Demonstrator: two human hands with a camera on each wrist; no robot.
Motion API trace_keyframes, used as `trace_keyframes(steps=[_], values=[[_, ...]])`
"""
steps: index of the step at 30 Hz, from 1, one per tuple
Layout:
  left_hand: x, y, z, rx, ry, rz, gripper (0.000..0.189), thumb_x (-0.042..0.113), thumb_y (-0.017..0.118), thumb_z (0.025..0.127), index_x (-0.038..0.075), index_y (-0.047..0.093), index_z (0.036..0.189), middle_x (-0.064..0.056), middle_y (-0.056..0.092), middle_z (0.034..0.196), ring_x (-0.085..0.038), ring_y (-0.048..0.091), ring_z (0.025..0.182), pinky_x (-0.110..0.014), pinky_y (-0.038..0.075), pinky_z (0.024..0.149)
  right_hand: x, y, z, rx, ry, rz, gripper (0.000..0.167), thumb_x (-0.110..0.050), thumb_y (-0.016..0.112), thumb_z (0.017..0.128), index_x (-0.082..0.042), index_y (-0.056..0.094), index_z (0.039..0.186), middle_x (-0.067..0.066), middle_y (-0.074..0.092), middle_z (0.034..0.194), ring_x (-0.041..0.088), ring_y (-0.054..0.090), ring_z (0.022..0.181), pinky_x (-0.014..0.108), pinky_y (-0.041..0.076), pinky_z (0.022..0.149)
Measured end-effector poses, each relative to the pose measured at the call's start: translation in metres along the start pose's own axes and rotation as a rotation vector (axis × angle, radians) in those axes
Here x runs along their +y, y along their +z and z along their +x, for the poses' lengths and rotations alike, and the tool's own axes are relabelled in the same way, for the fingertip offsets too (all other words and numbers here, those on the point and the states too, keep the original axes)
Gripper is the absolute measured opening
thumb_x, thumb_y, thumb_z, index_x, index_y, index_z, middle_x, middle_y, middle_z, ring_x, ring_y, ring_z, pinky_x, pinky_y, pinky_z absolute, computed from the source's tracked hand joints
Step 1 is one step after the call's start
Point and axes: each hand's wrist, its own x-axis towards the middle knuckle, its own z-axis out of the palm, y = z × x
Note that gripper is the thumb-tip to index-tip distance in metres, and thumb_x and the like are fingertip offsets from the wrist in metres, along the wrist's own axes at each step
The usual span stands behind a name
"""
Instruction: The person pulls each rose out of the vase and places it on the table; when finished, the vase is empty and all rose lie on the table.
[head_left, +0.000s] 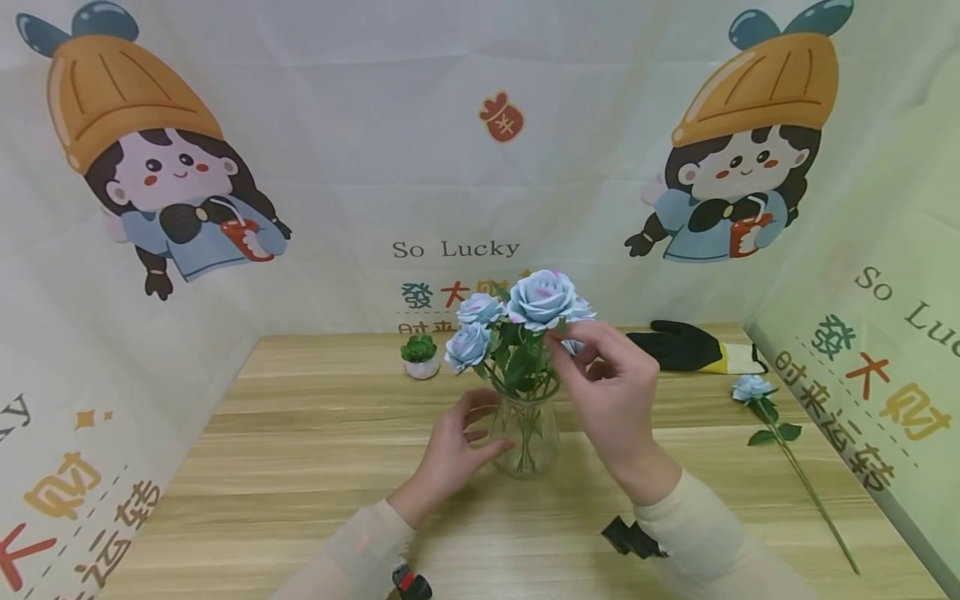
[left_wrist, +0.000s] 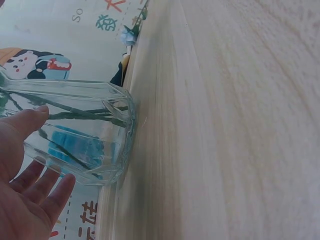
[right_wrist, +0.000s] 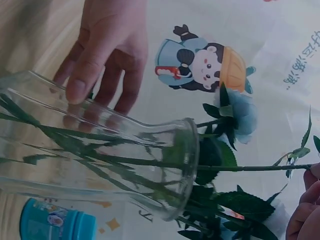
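The wood-grain table (head_left: 300, 467) carries a glass vase (head_left: 542, 442), potted plant (head_left: 420, 357), glove (head_left: 673, 346), loose rose (head_left: 789, 458) and teal jar (right_wrist: 55, 221).

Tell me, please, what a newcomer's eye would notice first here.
Probably the pale blue roses, in a clear glass vase near the head view's centre; the right hand pinches one stem, and the left hand is at the vase's side. Next, perhaps, the orange-hatted cartoon figures, printed on the backdrop at upper left and right.

1 ea.: vase (head_left: 545, 440), plt. (head_left: 419, 357), jar (right_wrist: 57, 220), glove (head_left: 682, 347); min. 6 roses (head_left: 542, 300).
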Motion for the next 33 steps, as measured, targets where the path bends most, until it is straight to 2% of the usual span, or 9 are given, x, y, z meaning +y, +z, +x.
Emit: trace_keyframes(steps=[8,16,18,25,33], values=[[-0.001,0.000,0.000,0.001,0.002,0.003,0.064,0.009,0.087,0.083,0.010,0.055,0.138,-0.012,0.061,0.141,-0.037,0.060,0.132,-0.058,0.056,0.103,-0.005,-0.010,0.022,0.063,0.002,0.040,0.011,0.003,0.079,0.087,-0.002,0.080,0.097,0.013,0.076,0.087,0.006,0.050,0.057,0.014,0.036,0.043],[0.000,0.000,-0.001,-0.006,0.005,0.010,0.065,0.009,0.087,0.083,0.010,0.054,0.139,-0.013,0.061,0.142,-0.038,0.060,0.133,-0.054,0.057,0.103,-0.011,-0.024,0.041,0.144,0.059,0.024,0.009,0.000,0.079,0.088,0.000,0.080,0.097,-0.011,0.069,0.080,0.005,0.046,0.053,0.017,0.030,0.040],[0.001,0.000,0.000,-0.007,0.004,0.009,0.065,0.009,0.087,0.083,0.010,0.054,0.139,-0.013,0.060,0.142,-0.038,0.060,0.133,-0.055,0.057,0.104,-0.013,-0.028,0.046,0.157,0.068,0.016,0.010,0.000,0.078,0.088,0.000,0.080,0.098,-0.013,0.069,0.081,0.005,0.045,0.053,0.017,0.030,0.040],[-0.001,0.000,0.000,-0.004,0.007,0.010,0.064,0.008,0.087,0.083,0.008,0.054,0.138,-0.014,0.061,0.141,-0.040,0.060,0.132,-0.053,0.058,0.103,-0.018,-0.046,0.062,0.217,0.104,0.001,0.011,-0.001,0.077,0.089,0.005,0.078,0.098,-0.012,0.069,0.081,0.006,0.047,0.056,0.015,0.028,0.042],[0.000,0.000,0.000,-0.004,-0.001,0.015,0.064,0.008,0.087,0.083,0.009,0.054,0.138,-0.013,0.061,0.141,-0.039,0.060,0.132,-0.054,0.057,0.103,-0.018,-0.067,0.071,0.233,0.143,0.011,0.016,-0.003,0.077,0.090,0.010,0.075,0.100,-0.009,0.074,0.085,0.007,0.051,0.059,0.013,0.035,0.044]])
